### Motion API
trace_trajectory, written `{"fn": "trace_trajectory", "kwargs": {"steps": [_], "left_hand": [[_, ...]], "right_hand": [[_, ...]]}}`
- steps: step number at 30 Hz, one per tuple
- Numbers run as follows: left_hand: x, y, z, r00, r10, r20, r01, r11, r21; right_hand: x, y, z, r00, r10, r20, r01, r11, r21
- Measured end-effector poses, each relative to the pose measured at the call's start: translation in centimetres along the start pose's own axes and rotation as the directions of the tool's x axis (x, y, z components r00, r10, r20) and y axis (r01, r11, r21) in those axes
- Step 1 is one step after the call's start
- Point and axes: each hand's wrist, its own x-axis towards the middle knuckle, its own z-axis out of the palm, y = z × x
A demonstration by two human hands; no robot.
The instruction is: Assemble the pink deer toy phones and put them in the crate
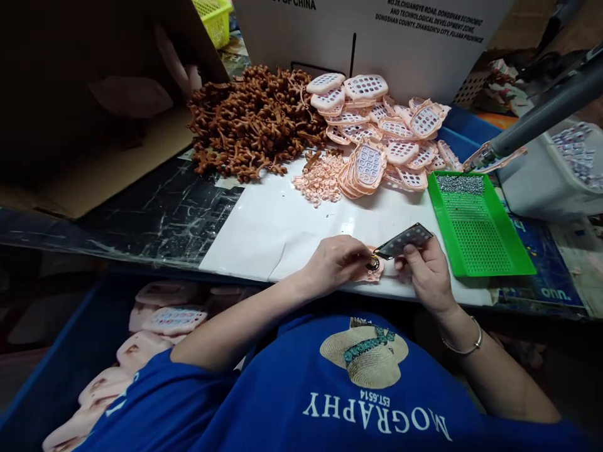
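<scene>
My right hand (428, 270) grips a thin dark circuit board (405, 240) with rows of pale round dots, thumb on its face, and holds it tilted. Fingers pinched, my left hand (339, 260) is at a small round black speaker (374, 263) joined to the board by thin wires. Under them, a pink plastic shell (375, 275) lies at the front edge of the white sheet (264, 232), partly hidden by my left hand. Stacked pink shells with pale keypads (370, 164) stand behind my hands, beside a heap of small pink pieces (320, 179).
A brown heap of small branched plastic parts (254, 119) lies back left. Many pink shells (400, 129) are piled back right. The green tray (490, 245) holds screws, beneath a powered screwdriver (532, 125). A white bin (541, 176) stands right; a blue crate (70, 339) holds pink shells lower left.
</scene>
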Motion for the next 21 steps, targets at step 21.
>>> {"fn": "trace_trajectory", "kwargs": {"steps": [21], "left_hand": [[-0.5, 1.1, -1.7, 0.958, 0.102, 0.267, -0.153, 0.972, 0.180]], "right_hand": [[-0.4, 0.8, -2.1, 0.956, -0.054, 0.287, 0.117, 0.971, -0.208]]}}
